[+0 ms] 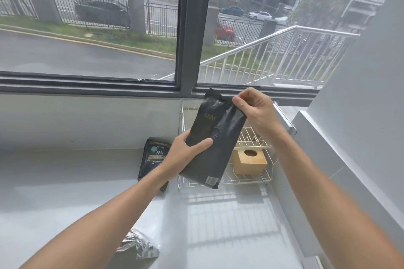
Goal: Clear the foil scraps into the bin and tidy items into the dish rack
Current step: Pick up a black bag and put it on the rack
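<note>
Left hand grips black pouch, right hand pinches top | dish rack 1 o'clock, unloaded | foil scrap 7 o'clock, unbinned

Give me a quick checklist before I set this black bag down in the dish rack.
1. Left hand grip on black bag: ok, around its lower half.
2. Right hand grip: ok, pinching the top corner.
3. Free space in dish rack: cannot tell; wooden box sits inside, bag hides the rest.
4. Second bag: not ok, on the counter.
5. Foil scrap: not ok, uncleared.
</note>
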